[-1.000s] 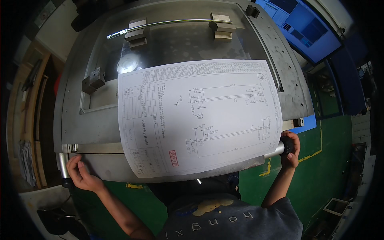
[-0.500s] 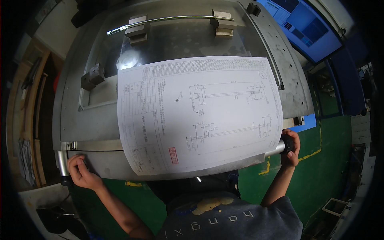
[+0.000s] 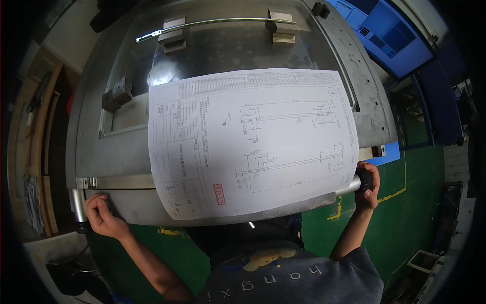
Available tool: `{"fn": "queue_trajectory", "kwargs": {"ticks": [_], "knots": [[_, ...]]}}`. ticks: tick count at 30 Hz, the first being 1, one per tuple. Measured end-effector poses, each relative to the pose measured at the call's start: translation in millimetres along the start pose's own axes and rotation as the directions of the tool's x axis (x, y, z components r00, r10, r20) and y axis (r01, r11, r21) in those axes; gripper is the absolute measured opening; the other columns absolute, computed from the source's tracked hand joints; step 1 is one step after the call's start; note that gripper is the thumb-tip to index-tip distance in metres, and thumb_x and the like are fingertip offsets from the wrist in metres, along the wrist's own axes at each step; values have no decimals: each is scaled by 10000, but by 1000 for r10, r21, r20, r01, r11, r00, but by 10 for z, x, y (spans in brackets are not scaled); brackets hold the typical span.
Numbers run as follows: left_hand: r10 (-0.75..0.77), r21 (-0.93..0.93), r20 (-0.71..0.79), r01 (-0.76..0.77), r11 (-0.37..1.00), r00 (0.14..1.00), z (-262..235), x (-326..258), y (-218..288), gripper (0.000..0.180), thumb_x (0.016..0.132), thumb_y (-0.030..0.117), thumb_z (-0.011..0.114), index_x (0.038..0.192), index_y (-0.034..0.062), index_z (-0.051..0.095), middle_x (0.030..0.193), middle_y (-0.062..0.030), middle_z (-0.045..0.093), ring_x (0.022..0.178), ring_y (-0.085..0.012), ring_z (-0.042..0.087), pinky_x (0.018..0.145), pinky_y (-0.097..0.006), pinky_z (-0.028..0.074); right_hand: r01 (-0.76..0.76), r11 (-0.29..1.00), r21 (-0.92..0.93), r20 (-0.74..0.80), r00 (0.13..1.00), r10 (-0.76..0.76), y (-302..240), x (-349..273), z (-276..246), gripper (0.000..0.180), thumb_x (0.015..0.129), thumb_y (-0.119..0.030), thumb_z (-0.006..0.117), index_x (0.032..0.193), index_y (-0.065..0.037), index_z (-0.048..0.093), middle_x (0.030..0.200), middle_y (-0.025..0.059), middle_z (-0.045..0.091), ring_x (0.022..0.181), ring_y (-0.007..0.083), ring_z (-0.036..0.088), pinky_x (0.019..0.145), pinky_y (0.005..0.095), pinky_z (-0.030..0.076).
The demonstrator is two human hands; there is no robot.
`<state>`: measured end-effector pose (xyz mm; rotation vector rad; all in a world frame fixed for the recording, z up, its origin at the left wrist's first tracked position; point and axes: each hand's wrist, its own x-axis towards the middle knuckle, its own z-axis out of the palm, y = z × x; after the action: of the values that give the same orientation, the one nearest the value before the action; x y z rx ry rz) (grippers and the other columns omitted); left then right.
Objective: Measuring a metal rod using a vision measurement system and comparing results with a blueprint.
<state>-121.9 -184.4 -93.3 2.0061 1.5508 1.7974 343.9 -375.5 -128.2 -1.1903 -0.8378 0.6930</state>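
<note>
My left hand (image 3: 105, 217) rests at the front left corner of the metal table, its fingers curled in with the thumb against them. Whatever those fingers hold, if anything, is hidden. Just left of it, a silver cylinder with a black end (image 3: 79, 207) sticks out from the corner. At the front right, my right hand (image 3: 369, 186) wraps round a black knob (image 3: 363, 181) at the end of a silver bar (image 3: 348, 189). Between the hands lies a large white drawing sheet (image 3: 223, 177), with line drawings of a long rod and a red stamp, covering part of the table front.
At the back, a long thin metal rod (image 3: 228, 22) lies across two grooved blocks (image 3: 173, 35). Dark metal blocks (image 3: 117, 95) sit at the table's left. A lit monitor (image 3: 385, 35) stands beyond the right edge. Wooden shelving (image 3: 50, 116) is on the left, green floor (image 3: 400, 213) below.
</note>
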Motion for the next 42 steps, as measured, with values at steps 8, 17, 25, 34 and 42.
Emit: {"fn": "queue_trajectory", "kwargs": {"ticks": [8, 17, 25, 34, 42], "knots": [[-45, 6, -5, 45, 999, 999, 2, -17, 13, 105, 751, 11, 399, 658, -13, 444, 704, -66, 475, 623, -116, 395, 550, -199, 307, -14, 1000, -4, 38, 999, 14, -2, 3, -21, 618, 511, -299, 576, 1010, 20, 397, 975, 148, 419, 921, 233, 429, 824, 307, 334], [3, 17, -3, -3, 1000, 1000, 2, -22, 3, 104, 746, 6, 395, 655, -17, 441, 700, -74, 473, 631, -133, 407, 571, -214, 322, -14, 1000, -2, 28, 1000, 14, 3, -13, -28, 615, 509, -299, 573, 1007, 19, 400, 962, 151, 421, 911, 235, 431, 813, 303, 337], [-44, -5, 16, 44, 999, 999, -22, -16, -15, 102, 750, 8, 401, 662, -18, 446, 703, -71, 472, 638, -133, 411, 566, -216, 322, 1, 1000, -10, 24, 1000, -1, 21, 7, 0, 613, 508, -300, 563, 1005, 20, 403, 962, 152, 420, 913, 235, 428, 812, 309, 337], [-41, 12, 28, 40, 999, 999, -62, -43, -85, 106, 766, -5, 403, 671, -27, 443, 722, -84, 462, 676, -155, 416, 642, -240, 346, -6, 1000, 26, -10, 1000, 6, 15, 11, 8, 611, 479, -288, 572, 971, 46, 435, 942, 165, 462, 915, 246, 460, 791, 317, 372], [-81, 36, 29, 80, 996, 996, -120, -69, -150, 109, 784, 23, 396, 714, -34, 458, 728, -71, 463, 696, -147, 415, 667, -235, 342, 5, 998, 55, -29, 1000, -3, 18, -7, -5, 590, 470, -276, 567, 957, 39, 457, 930, 157, 478, 896, 247, 479, 800, 318, 364]]}}
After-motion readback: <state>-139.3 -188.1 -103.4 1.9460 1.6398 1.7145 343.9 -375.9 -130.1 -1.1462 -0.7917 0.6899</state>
